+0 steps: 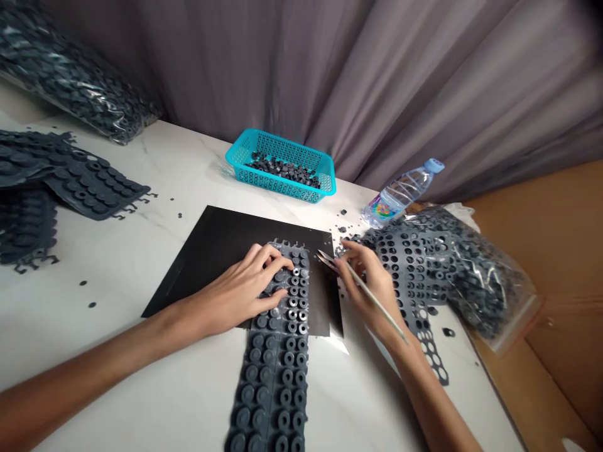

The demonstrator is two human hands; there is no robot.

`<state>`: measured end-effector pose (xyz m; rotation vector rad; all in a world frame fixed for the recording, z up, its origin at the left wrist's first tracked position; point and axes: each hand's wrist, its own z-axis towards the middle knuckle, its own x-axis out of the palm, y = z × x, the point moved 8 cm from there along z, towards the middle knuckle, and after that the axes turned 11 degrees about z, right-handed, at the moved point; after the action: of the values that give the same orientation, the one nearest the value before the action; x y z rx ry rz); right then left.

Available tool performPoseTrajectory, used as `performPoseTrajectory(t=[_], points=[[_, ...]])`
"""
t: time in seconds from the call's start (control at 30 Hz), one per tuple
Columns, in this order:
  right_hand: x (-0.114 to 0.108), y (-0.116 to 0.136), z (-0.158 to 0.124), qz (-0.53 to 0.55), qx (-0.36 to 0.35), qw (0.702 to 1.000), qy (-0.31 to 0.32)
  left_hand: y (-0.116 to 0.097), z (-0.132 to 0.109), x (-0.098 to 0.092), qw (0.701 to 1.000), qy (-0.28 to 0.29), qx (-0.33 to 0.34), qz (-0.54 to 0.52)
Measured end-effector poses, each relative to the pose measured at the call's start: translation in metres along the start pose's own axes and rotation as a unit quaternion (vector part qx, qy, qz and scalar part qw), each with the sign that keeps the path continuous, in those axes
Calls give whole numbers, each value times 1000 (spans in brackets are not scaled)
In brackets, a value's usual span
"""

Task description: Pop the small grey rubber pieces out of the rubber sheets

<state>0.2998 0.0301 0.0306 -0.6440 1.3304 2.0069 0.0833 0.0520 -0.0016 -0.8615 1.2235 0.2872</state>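
A long dark grey rubber sheet [276,370] with rows of round moulded pieces runs from the near edge up onto a black mat [221,245]. Across its upper left part rests my left hand [259,282], fingers bent and apart, fingertips touching the round pieces. My right hand [370,282] grips a pair of metal tweezers [370,295]. The tweezers' two tips are slightly apart, just right of the sheet and over the mat. Some of the sheet's pieces show open centres; others look capped.
A turquoise basket [282,188] holds small dark pieces. At right are a water bottle [400,193], punched-out sheets [414,270] and a bag of dark pieces [490,295]. More rubber sheets [89,182] and a large filled bag [70,75] are at left. Small scraps dot the table.
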Motion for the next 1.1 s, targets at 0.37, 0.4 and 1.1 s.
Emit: performPoseTrajectory(t=[0.37,0.4,1.1], points=[[38,25,-14,102,-67,978,168,-4,3,-3,999,-31,-2,26],[38,26,-14,106,-73,976,175,-4,4,-2,999,-33,-3,31],[39,39,-14,72,-130,972,182,-10,2,0,995,-53,20,81]])
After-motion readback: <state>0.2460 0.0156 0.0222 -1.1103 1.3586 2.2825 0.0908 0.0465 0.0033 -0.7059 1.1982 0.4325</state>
